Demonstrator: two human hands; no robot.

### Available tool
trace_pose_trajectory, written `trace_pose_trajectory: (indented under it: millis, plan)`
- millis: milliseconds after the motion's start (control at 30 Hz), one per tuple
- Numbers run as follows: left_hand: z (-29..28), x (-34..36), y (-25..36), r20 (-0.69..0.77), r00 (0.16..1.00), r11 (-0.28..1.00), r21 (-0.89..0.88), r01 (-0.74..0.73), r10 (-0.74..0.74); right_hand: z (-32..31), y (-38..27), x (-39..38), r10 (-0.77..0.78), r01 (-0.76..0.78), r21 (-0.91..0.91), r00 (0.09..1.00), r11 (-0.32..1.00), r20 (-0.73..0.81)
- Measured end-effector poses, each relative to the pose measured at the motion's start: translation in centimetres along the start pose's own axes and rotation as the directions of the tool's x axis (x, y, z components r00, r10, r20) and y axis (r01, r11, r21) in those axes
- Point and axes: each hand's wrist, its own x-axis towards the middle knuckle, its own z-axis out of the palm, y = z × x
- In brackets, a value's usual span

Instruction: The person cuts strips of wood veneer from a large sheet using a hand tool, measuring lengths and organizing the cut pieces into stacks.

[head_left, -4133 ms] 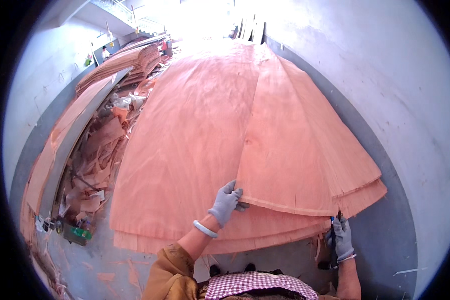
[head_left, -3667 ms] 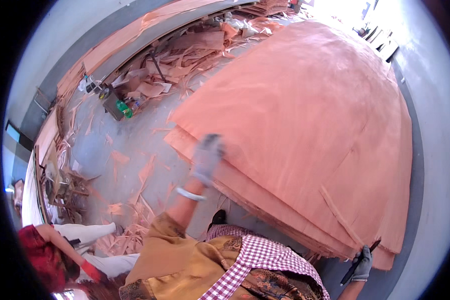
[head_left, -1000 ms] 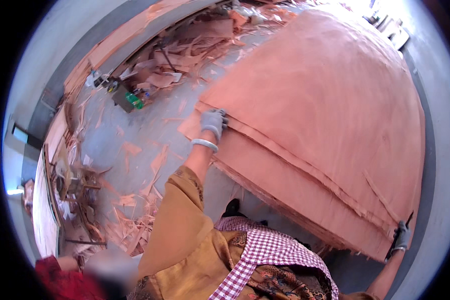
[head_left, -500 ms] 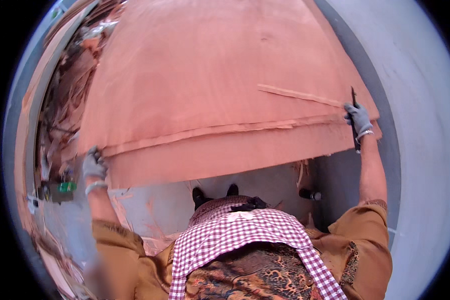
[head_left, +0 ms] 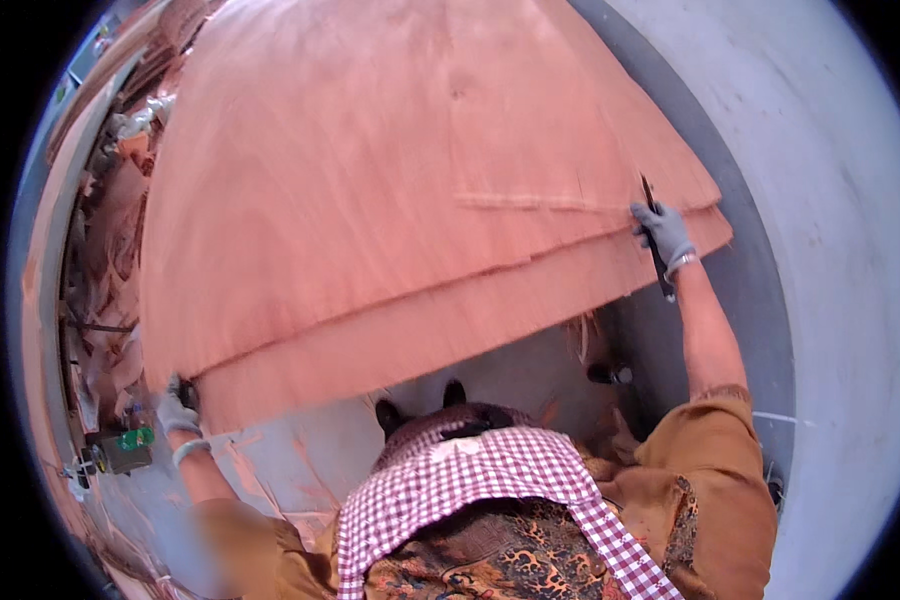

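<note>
A large reddish-brown wood veneer sheet (head_left: 370,180) lies over another sheet, whose lower band (head_left: 450,325) sticks out on my side. My left hand (head_left: 177,408), in a grey glove, is closed at the top sheet's near left corner, its fingers partly hidden. Near the right end, my gloved right hand (head_left: 667,235) is closed around a slim black knife (head_left: 660,262), tip pointing away from me. A narrow veneer strip (head_left: 530,203) lies on the top sheet and reaches to the right hand; whether the fingers also pinch it, I cannot tell.
Torn veneer scraps (head_left: 115,230) heap up along the left side. A green object (head_left: 136,438) sits on a dark box near my left hand. More slivers litter the grey floor (head_left: 360,440) around my dark shoes. A pale grey surface (head_left: 770,150) runs along the right.
The top sheet's near edge has come toward me at the left, and the raised strip along it no longer shows. Both hands and the sheets appear further left; the view has shifted too.
</note>
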Motion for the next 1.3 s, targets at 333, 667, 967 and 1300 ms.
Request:
trace_pose_trajectory:
  millis: [333, 667, 967, 1300]
  plan:
    - [18.3, -26.4, 1.4, 0.873, 0.215, -0.325, 0.376, -0.868, 0.438, 4.9, -3.9, -17.4, 0.186, -0.3, 0.447, 0.941, 0.843, 0.282]
    - [19.7, -22.9, -3.5, 0.897, 0.215, -0.412, 0.375, -0.83, 0.385, -18.3, 13.6, -12.1, 0.113, -0.194, -0.208, 0.931, 0.959, -0.347]
    - [18.0, -22.8, -2.4, 0.907, 0.187, -0.452, 0.357, -0.817, 0.379, -28.0, 14.0, -16.5, 0.174, -0.329, -0.241, 0.849, 0.913, -0.499]
    - [15.0, -23.0, -2.6, 0.848, -0.017, -0.336, 0.192, -0.922, 0.529, -6.8, 1.8, -13.5, -0.158, 0.156, -0.024, 0.964, 0.987, -0.212]
